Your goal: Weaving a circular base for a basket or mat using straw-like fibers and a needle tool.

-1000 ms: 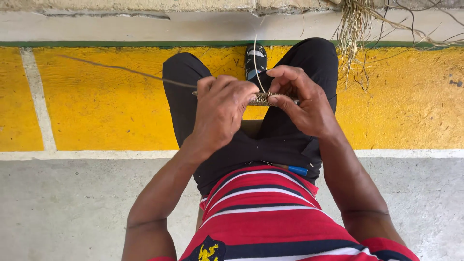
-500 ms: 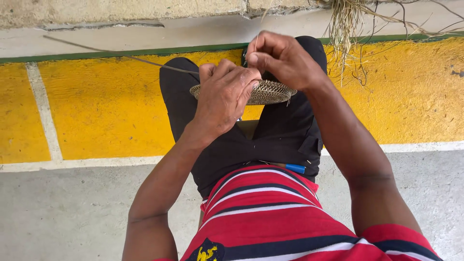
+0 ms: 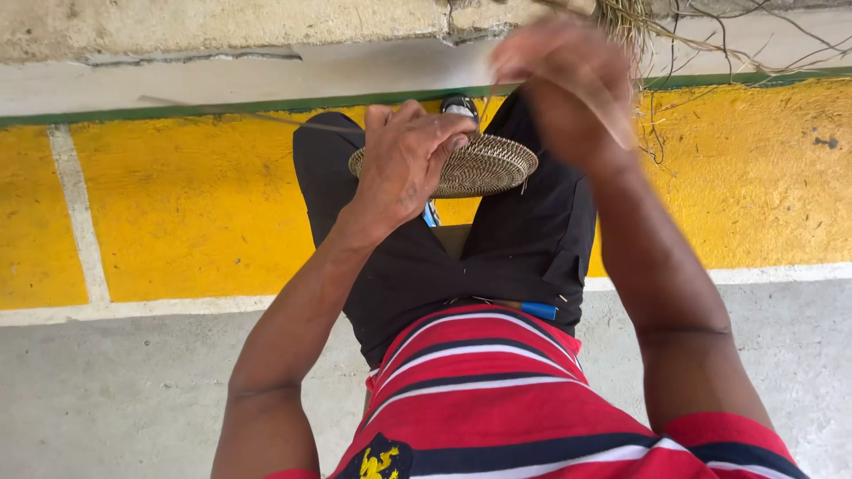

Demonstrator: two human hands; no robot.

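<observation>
Head view, left hand (image 3: 406, 164) gripping round woven mat (image 3: 484, 166) over black-trousered knees, right hand (image 3: 568, 89) lifted, blurry, grip unclear

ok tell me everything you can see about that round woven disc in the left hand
The woven disc is a flat, round piece of tightly coiled tan fibre, with concentric ridges like basketry. It is held roughly level above the lap, over the black trousers. The left hand grips its near-left edge, fingers curled over the rim. The right hand, blurred, is raised above its far side, apart from it. A loose strand hangs off its right edge.
</observation>
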